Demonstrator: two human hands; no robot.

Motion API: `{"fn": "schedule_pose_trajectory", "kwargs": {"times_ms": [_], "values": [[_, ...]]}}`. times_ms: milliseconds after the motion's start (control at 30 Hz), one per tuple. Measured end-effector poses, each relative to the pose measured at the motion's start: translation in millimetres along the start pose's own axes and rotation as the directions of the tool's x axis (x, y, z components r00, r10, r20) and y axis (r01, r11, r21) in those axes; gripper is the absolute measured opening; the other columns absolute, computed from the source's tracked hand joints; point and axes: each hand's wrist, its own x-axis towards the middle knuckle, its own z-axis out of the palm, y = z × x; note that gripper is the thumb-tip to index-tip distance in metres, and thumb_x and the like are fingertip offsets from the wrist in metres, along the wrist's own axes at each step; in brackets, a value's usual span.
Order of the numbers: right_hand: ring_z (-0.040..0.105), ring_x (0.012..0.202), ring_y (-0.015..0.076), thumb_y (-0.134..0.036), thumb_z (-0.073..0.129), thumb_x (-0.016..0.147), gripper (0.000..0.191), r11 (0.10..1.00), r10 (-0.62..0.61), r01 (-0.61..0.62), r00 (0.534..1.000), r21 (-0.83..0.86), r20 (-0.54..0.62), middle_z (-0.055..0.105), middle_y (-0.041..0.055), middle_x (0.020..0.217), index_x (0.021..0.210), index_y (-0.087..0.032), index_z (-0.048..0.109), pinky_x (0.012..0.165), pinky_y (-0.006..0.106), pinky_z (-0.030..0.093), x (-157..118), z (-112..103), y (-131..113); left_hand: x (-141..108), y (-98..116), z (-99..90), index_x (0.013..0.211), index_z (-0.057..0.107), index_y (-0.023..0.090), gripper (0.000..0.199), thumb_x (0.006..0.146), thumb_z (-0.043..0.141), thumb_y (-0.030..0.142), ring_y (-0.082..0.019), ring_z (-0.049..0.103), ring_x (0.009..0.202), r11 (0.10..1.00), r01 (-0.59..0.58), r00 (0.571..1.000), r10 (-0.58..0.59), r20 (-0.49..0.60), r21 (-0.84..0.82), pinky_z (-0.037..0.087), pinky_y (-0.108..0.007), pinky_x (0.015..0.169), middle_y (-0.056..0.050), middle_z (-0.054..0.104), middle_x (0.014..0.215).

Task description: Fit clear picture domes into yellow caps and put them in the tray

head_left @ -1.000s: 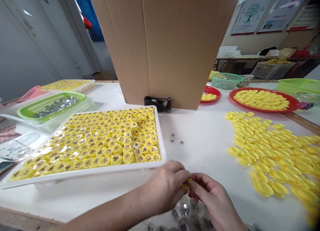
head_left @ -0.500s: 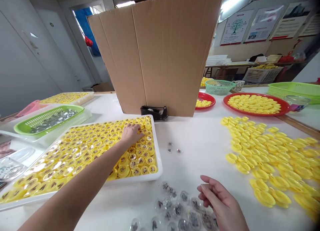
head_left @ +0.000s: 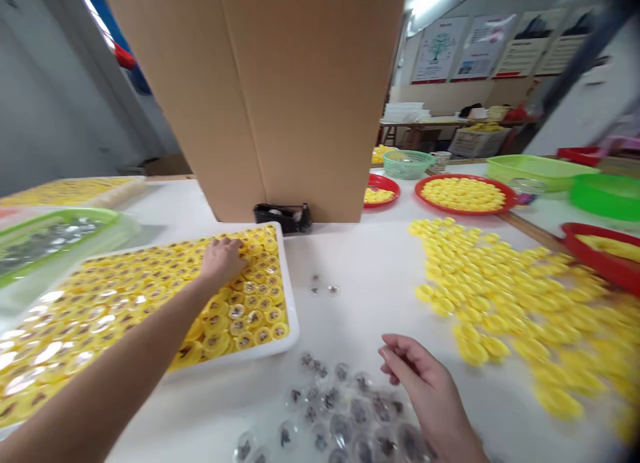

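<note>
A white tray (head_left: 291, 309) full of round yellow pieces (head_left: 215, 343) with small pictures stands on the left. My left hand (head_left: 223, 259) reaches over its back right part, fingertips down among the pieces; what they grip, if anything, is hidden. Low in the middle, my right hand (head_left: 425, 379) hovers by a heap of clear round caps (head_left: 341, 428), fingers curled and thumb against them, with nothing visible in the pinch. Three small clear caps (head_left: 333, 289) lie apart on the white table. Many loose yellow pieces (head_left: 470, 276) are spread to the right.
A large cardboard sheet (head_left: 300, 103) stands at the back, with a black tape dispenser (head_left: 283, 217) at its foot. Red plates (head_left: 509, 199) of yellow pieces and green baskets (head_left: 543, 169) are at the back right. Another green basket (head_left: 107, 216) sits at the far left.
The view has turned to the right, so the table items appear farther left. My left hand stays over the tray and my right hand near the clear caps, in much the same poses.
</note>
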Motion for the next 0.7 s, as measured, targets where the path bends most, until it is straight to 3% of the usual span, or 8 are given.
{"fn": "schedule_pose_trajectory", "kwargs": {"times_ms": [100,267,433,500,567,633,700], "values": [[0.062,0.071,0.0188,-0.043,0.050,0.084,0.030,0.903,-0.210,0.158,0.974,-0.400,-0.089,0.065,0.0040,0.081,0.097,-0.018,0.063,0.065,0.031,0.051,14,-35,4,-1,-4,-4.3,0.117,0.056,0.014,0.048,0.080,0.045,0.042,-0.033,0.046,0.106,0.999,-0.032,0.999,0.032,0.008,-0.002,0.039,-0.040,0.090,-0.013,0.056,0.114],[0.057,0.085,0.0242,-0.027,0.049,0.082,0.021,0.629,-0.296,0.031,0.934,-0.776,-0.202,0.059,0.0093,0.091,0.093,-0.018,0.064,0.076,0.037,0.044,45,-93,0,-1,-11,-3.6,0.122,0.051,0.016,0.051,0.081,0.043,0.045,-0.029,0.045,0.103,0.995,-0.097,0.995,0.097,-0.013,0.008,0.040,-0.039,0.089,-0.011,0.055,0.115],[0.056,0.087,0.0257,-0.027,0.052,0.083,0.021,0.371,-0.260,-0.049,0.953,-0.927,-0.154,0.059,0.0119,0.092,0.095,-0.016,0.065,0.072,0.035,0.041,79,-100,-7,-14,4,-20.7,0.123,0.051,0.016,0.052,0.083,0.042,0.048,-0.031,0.046,0.107,0.993,-0.112,0.990,0.107,-0.095,-0.043,0.039,-0.042,0.092,-0.012,0.054,0.114],[0.057,0.087,0.0249,-0.025,0.053,0.082,0.019,0.294,-0.229,-0.048,0.966,-0.955,-0.119,0.060,0.0113,0.093,0.096,-0.017,0.064,0.070,0.033,0.040,92,-97,-7,-34,18,-35.3,0.118,0.054,0.016,0.045,0.084,0.044,0.043,-0.029,0.048,0.107,0.980,-0.136,0.972,0.104,-0.212,-0.144,0.036,-0.043,0.096,-0.012,0.056,0.111],[0.057,0.089,0.0244,-0.021,0.054,0.081,0.019,0.236,-0.195,-0.031,0.978,-0.971,-0.078,0.060,0.0110,0.095,0.097,-0.017,0.064,0.069,0.032,0.039,101,-94,-6,-70,36,-50.2,0.112,0.057,0.017,0.037,0.084,0.046,0.039,-0.025,0.052,0.103,0.928,-0.244,0.927,0.138,-0.348,-0.282,0.035,-0.042,0.098,-0.010,0.060,0.107],[0.058,0.088,0.0243,-0.017,0.053,0.080,0.019,0.199,-0.166,0.001,0.986,-0.980,-0.033,0.060,0.0114,0.095,0.095,-0.017,0.063,0.068,0.031,0.038,107,-93,-5,-115,59,-60.0,0.102,0.060,0.021,0.026,0.083,0.051,0.036,-0.024,0.055,0.098,0.792,-0.424,0.873,0.229,-0.430,-0.439,0.040,-0.038,0.092,-0.007,0.063,0.099],[0.059,0.086,0.0254,-0.015,0.050,0.079,0.016,0.175,-0.148,0.043,0.989,-0.984,0.017,0.059,0.0124,0.092,0.090,-0.016,0.063,0.066,0.032,0.038,110,-93,-3,-159,87,-59.4,0.096,0.062,0.023,0.017,0.082,0.055,0.029,-0.022,0.056,0.094,0.606,-0.501,0.865,0.313,-0.393,-0.618,0.044,-0.035,0.085,-0.007,0.064,0.096]]}}
